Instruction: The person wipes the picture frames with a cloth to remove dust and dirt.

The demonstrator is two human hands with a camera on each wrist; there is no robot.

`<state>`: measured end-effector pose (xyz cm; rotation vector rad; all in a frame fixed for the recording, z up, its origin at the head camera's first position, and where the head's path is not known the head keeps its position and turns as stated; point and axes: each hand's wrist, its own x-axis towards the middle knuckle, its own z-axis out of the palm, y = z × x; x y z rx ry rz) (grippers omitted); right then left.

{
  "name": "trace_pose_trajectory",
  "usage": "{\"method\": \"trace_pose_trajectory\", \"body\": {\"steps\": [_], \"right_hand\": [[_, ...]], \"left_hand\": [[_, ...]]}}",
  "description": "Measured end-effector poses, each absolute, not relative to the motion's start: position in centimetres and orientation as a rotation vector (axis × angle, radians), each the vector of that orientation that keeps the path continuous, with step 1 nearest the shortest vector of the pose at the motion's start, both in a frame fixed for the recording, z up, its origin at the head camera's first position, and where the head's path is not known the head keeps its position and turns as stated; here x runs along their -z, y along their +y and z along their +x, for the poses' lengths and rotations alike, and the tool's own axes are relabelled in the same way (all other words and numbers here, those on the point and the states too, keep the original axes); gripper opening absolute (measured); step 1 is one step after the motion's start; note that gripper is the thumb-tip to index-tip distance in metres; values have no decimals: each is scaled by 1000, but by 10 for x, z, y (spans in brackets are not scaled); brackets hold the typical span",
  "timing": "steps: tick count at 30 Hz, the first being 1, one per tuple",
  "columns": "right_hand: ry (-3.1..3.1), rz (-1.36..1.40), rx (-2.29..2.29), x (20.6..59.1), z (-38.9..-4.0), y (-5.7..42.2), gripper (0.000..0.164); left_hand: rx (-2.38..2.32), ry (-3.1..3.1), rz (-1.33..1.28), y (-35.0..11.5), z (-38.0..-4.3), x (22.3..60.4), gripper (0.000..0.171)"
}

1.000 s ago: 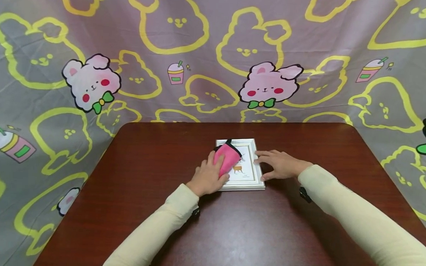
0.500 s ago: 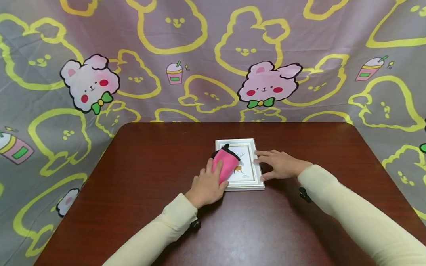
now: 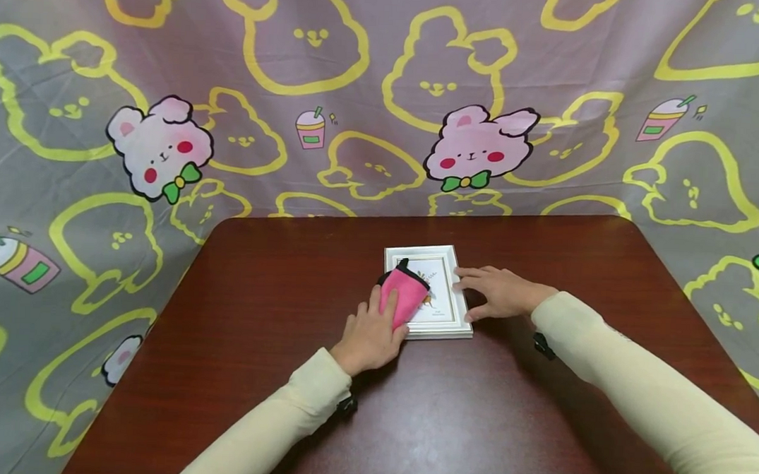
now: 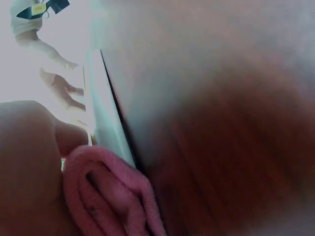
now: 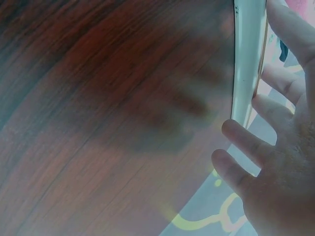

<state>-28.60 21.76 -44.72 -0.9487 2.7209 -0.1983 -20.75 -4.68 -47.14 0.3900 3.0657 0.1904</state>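
Observation:
A white picture frame (image 3: 437,331) lies flat on the table, with a small drawing and printed text behind its pane. My left hand (image 3: 369,333) holds a folded pink cloth (image 3: 405,295) with black edging against the left part of the picture, covering some of the drawing. In the left wrist view the cloth's rolled folds (image 4: 110,189) show under the hand, beside the frame's edge. My right hand (image 3: 503,294) rests at the frame's right side, fingers spread. The right wrist view shows these fingers (image 5: 248,142) extended along the frame's outer edge.
The dark reddish-brown wooden table (image 3: 255,316) extends around the frame on all sides. A curtain (image 3: 374,74) printed with rabbits and drink cups hangs behind the table and along both sides.
My left hand and the pink cloth have slid slightly toward me over the picture, uncovering more of its upper part. The right hand and the frame stay in place.

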Motion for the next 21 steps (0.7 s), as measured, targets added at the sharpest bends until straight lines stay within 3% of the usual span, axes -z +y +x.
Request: {"method": "trace_pose_trajectory", "body": {"steps": [21], "right_hand": [[2699,-933,218,444,-285,217,73]], "left_hand": [[-245,2953,293,-46,-271,465,75]]}}
